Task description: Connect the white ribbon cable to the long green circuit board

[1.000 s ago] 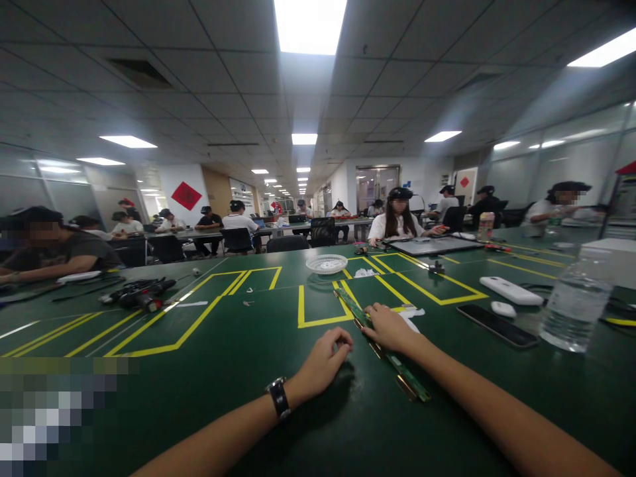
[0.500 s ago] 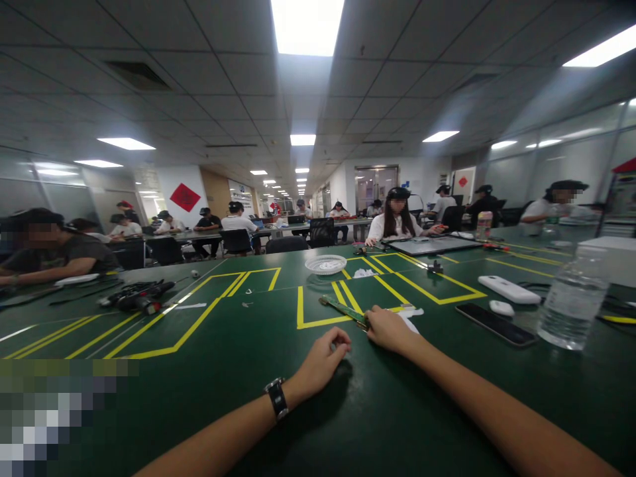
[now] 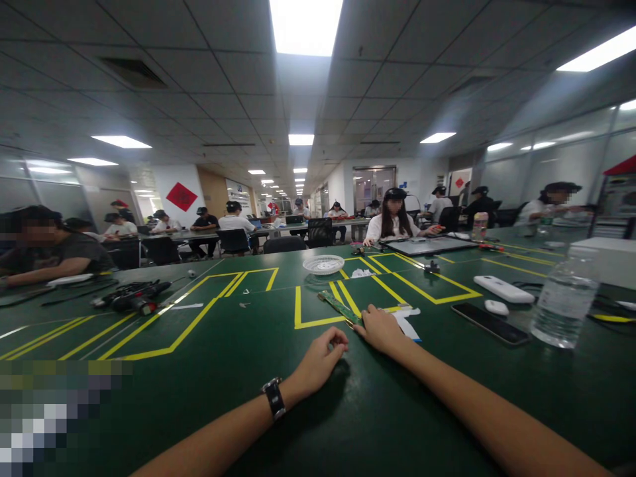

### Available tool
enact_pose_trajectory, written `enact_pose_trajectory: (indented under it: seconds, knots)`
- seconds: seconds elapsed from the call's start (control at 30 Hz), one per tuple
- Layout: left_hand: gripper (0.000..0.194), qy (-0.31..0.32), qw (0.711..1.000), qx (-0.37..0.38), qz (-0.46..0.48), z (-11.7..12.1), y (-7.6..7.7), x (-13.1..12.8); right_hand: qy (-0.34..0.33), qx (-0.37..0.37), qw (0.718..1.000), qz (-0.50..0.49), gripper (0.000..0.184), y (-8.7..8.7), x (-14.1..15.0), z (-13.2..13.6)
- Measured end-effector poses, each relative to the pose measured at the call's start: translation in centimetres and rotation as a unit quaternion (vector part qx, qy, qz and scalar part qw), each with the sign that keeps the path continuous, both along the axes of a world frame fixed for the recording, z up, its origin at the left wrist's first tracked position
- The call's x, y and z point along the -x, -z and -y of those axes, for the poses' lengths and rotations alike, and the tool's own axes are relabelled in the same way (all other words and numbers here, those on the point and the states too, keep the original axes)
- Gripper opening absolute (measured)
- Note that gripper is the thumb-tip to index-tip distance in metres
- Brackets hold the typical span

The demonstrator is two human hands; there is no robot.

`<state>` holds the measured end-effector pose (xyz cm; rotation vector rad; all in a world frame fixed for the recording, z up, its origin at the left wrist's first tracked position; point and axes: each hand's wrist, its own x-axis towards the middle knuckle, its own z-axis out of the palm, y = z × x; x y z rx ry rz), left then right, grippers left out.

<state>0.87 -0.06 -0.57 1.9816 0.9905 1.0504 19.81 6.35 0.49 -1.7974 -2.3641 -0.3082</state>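
My right hand (image 3: 382,329) is closed on the near end of a long, narrow green patterned strip (image 3: 340,306). A small gold-coloured tip (image 3: 349,324) shows beside that strip, close to my fingers. The strip slants away to the left, its far end lying over the yellow tape outline (image 3: 320,322). My left hand (image 3: 322,358), with a dark watch (image 3: 273,397) on the wrist, rests nearer to me. Its fingers are loosely curled, with a gap to the thumb and nothing visible between them. White paper (image 3: 406,322) with a blue edge lies just beyond my right hand.
A white basket (image 3: 323,265) and crumpled white paper (image 3: 362,273) stand farther back. At right are a phone (image 3: 489,322), a white case (image 3: 497,307), a white device (image 3: 503,289) and a water bottle (image 3: 564,298). Black gear (image 3: 132,296) lies left. A person (image 3: 395,222) sits opposite.
My right hand has shifted slightly left and turned the green strip, so more of its patterned face shows. The gold tip now stands apart from it. My left hand has stayed almost still.
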Motion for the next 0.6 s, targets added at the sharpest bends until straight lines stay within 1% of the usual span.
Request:
enact_pose_trajectory:
  seconds: [0.13,0.37,0.5,0.6]
  knots:
    - [0.014,-0.004,1.000,0.012,0.002,0.2,-0.1,0.0,-0.006,0.001,1.000,0.016,0.033,-0.1,0.0,0.0]
    - [0.014,-0.006,0.999,0.045,0.020,0.3,-0.7,0.0,-0.015,0.001,1.000,0.025,0.030,-1.1,-0.3,0.3]
    - [0.015,-0.003,0.996,0.065,0.067,-0.3,-0.2,0.2,-0.003,0.002,1.000,0.027,0.032,-1.9,-0.1,0.8]
    - [0.020,-0.024,0.988,0.105,0.112,-1.0,0.5,0.4,-0.014,-0.015,1.000,0.023,0.033,-2.3,0.4,1.4]
